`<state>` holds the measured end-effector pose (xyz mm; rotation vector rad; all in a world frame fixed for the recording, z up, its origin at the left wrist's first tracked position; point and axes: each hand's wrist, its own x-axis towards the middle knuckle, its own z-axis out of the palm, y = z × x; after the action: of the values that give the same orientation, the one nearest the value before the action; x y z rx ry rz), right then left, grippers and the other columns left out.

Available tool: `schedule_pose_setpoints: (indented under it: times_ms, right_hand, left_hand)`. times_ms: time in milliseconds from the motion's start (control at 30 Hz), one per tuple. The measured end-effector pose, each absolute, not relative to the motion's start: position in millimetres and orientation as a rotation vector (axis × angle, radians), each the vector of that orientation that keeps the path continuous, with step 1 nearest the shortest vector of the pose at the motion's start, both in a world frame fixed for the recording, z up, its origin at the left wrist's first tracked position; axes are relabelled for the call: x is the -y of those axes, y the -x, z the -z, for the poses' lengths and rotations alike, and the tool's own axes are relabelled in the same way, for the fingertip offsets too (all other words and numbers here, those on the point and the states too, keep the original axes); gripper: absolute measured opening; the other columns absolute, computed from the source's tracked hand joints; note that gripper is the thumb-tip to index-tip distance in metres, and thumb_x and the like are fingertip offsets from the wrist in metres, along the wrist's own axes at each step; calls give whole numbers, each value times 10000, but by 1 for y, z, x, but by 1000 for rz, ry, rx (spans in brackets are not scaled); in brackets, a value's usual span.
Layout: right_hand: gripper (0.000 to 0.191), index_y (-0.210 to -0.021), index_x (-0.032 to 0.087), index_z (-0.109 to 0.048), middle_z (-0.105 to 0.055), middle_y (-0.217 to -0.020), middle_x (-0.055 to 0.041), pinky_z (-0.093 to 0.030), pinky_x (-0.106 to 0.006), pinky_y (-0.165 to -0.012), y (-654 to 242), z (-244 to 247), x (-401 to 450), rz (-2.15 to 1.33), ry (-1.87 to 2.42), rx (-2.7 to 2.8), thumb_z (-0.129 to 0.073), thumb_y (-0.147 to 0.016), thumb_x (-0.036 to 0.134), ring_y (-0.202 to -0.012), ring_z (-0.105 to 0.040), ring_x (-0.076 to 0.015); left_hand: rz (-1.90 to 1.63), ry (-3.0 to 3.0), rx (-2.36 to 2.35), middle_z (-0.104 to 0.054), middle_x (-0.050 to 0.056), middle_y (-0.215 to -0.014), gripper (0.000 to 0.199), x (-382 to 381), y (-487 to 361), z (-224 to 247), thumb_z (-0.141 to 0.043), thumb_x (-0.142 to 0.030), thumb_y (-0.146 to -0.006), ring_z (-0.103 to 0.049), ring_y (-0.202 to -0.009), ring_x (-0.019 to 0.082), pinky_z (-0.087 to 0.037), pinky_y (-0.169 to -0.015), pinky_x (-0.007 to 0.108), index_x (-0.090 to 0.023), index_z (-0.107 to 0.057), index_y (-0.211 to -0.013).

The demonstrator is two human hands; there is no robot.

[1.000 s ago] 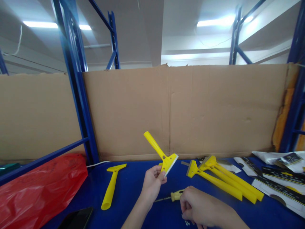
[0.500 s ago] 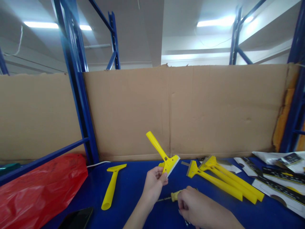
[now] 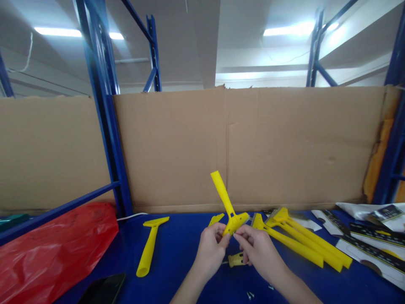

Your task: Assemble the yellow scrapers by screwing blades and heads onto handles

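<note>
My left hand (image 3: pixel 212 245) is closed on the head of a yellow scraper (image 3: pixel 224 194), whose handle points up and slightly left. The thumb and fingertips of my right hand (image 3: pixel 257 245) pinch together against the lower side of the scraper head. Whatever they hold there is too small to make out. Below the hands a screwdriver (image 3: pixel 236 259) with a yellowish handle lies on the blue table, partly hidden by my right hand. Several small screws (image 3: pixel 249 295) lie nearer to me. Just behind my left fingers shows a small yellow plastic piece (image 3: pixel 216 219).
One yellow scraper handle (image 3: pixel 148 249) lies at left, near a red plastic bag (image 3: pixel 63 249) and a dark phone (image 3: pixel 103 289). Several yellow scrapers (image 3: pixel 297 242) lie at right, beside black-and-white packages (image 3: pixel 373 253). Cardboard (image 3: pixel 177 147) walls off the back.
My right hand has come up from beside the screwdriver to the scraper head. The scraper has moved right and its handle stands more upright. The screws are now more exposed.
</note>
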<state>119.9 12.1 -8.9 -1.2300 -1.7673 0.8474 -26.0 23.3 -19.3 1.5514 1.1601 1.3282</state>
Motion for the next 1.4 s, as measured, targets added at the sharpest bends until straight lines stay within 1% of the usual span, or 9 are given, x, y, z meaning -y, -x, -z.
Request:
schedule_pose_setpoints:
  times_ms: [200, 400, 633, 800, 1000, 1133, 1200, 1300, 1400]
  right_hand:
    - [192, -731, 181, -579, -494, -571, 52, -390, -184, -350, -118, 11, -13, -904, 1221, 1717, -475, -829, 309, -364, -515, -80]
    - [198, -731, 187, -575, -484, -552, 60, -344, -192, -308, -114, 14, -13, -892, 1216, 1690, -449, -831, 302, -316, -486, -83]
    - [200, -738, 232, -519, -461, -475, 58, -383, -258, -380, -120, 15, -13, -540, 1228, 1733, -412, -868, 339, -341, -481, -147]
    - [207, -722, 239, -475, -538, -554, 17, -412, -280, -515, -122, 16, -13, -308, 1207, 1822, -387, -886, 330, -481, -544, -177]
    - [165, -741, 223, -529, -595, -611, -1, -404, -275, -551, -126, 0, -7, -278, 1363, 1942, -437, -863, 284, -579, -582, -186]
    - [57, -769, 211, -603, -662, -813, -43, -439, -320, -726, -137, -11, -5, -193, 1371, 2130, -578, -778, 262, -822, -611, -228]
    - [86, -803, 208, -631, -661, -870, -52, -434, -329, -775, -143, -12, -5, -217, 1369, 2229, -638, -720, 234, -889, -595, -239]
    - [203, -838, 207, -662, -657, -902, -55, -430, -318, -767, -148, -8, -3, -303, 1456, 2361, -677, -641, 162, -888, -593, -236]
    - [199, -809, 205, -674, -659, -883, -45, -424, -285, -726, -150, -6, -2, -370, 1524, 2386, -670, -625, 128, -845, -600, -213]
  left_hand:
    - [-1281, -1739, -1153, -635, 42, -687, 92, -18, 21, 21, -551, -198, -771, -538, -598, 142, -395, -581, 246, -153, -621, -732]
    - [-1280, -1814, -1176, -614, 25, -665, 98, -16, 20, 19, -532, -203, -791, -525, -574, 135, -370, -559, 237, -157, -611, -753]
    - [-1264, -1781, -1181, -612, 30, -693, 74, -14, 19, 17, -541, -174, -767, -523, -598, 134, -383, -579, 243, -150, -611, -764]
    - [-1255, -1555, -1099, -577, 11, -617, 62, -12, 15, 12, -617, -187, -725, -506, -550, 112, -398, -551, 232, -138, -596, -696]
    - [-1221, -1086, -1100, -612, 10, -587, 226, -10, 15, 3, -797, -217, -597, -566, -528, 107, -510, -558, 239, -112, -630, -706]
    - [-1264, -969, -1164, -628, 13, -585, 107, -15, 24, 1, -739, -109, -672, -581, -506, 94, -544, -552, 234, -91, -642, -712]
    - [-1285, -950, -1189, -624, 11, -575, 44, -18, 29, 1, -676, -53, -724, -588, -506, 92, -550, -552, 229, -83, -644, -727]
    - [-1310, -931, -1209, -630, 18, -585, 63, -21, 33, 0, -621, -19, -764, -599, -515, 94, -556, -553, 228, -76, -644, -751]
    - [-1316, -926, -1229, -633, 24, -599, 74, -22, 34, -1, -599, -16, -782, -603, -515, 96, -555, -544, 228, -74, -640, -762]
